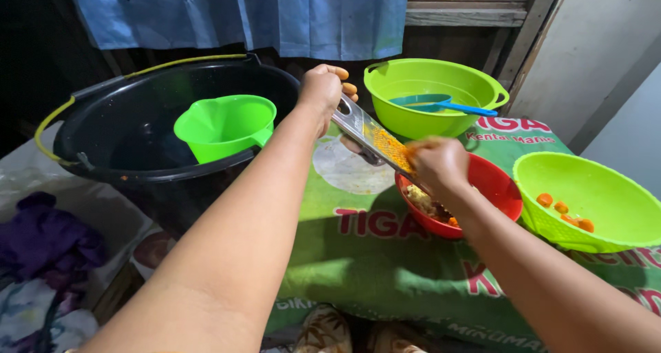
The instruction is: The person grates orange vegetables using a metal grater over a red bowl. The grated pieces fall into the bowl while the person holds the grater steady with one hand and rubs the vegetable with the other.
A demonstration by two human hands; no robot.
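Observation:
My left hand (322,88) grips the top end of a flat metal grater (372,136), which slants down into a red bowl (497,181). My right hand (437,163) presses a small orange piece against the grater face; the piece is blurred and mostly hidden by my fingers. Orange gratings stick to the grater and a pale yellow heap lies in the red bowl.
A green basket bowl (606,188) at right holds a few orange pieces. A green bowl (420,84) behind has a blue ladle (447,105). A black bucket (138,119) at left holds a green jug (224,126). A green printed cloth (365,256) covers the table.

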